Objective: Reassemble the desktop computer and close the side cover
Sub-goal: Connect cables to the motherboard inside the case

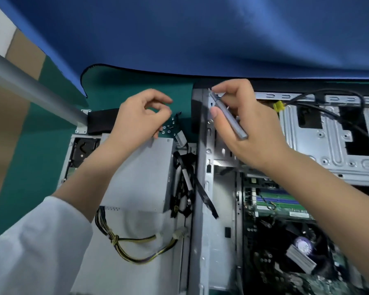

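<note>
Two hands work above the open case (200, 188), which lies on the green mat (136, 81) with its board (275, 201) exposed. The right hand (249, 128) pinches a grey screwdriver (228, 118), tip up against the case's upper left corner. The left hand (141, 116), wrist bent, curls fingers over loose screws (167, 127) beside the power supply (136, 171); whether it grips one cannot be told.

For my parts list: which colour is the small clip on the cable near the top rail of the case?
Yellow clip, clearest in the head view.
</note>
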Tool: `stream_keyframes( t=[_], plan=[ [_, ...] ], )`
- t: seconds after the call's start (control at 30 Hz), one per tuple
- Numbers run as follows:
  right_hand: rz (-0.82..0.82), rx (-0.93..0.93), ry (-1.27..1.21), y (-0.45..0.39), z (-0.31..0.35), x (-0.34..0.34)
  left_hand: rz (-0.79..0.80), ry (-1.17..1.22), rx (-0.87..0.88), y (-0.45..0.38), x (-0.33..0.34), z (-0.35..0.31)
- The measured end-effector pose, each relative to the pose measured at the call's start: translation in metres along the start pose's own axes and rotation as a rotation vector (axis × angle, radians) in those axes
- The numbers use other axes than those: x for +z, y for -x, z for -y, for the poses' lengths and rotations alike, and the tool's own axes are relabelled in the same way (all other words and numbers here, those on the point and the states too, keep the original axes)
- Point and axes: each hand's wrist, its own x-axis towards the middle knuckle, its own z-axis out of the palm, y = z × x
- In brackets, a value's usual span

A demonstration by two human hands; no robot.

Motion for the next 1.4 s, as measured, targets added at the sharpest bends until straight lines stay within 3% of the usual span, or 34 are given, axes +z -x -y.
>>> stream_keyframes(
  t=[0.27,0.47,0.6,1.1,1.4],
  plan=[
    [-0.034,0.045,-0.291,0.065,0.003,-0.043,-0.109,0.276,0.065,0.088,0.043,-0.058],
    [-0.055,0.103,-0.499,0.131,-0.008,-0.083,0.087,0.444,-0.012,0.155,0.097,-0.088],
    [-0.081,0.170,-0.563,0.165,-0.023,-0.099,0.132,0.505,-0.057,0.180,0.130,-0.092],
    [-0.243,0.354,-0.909,0.224,-0.062,-0.109,0.256,0.693,-0.231,0.191,0.192,-0.077],
    [-0.128,0.325,-0.864,0.224,-0.064,-0.111,0.291,0.690,-0.236,0.192,0.189,-0.080]
  ],
)
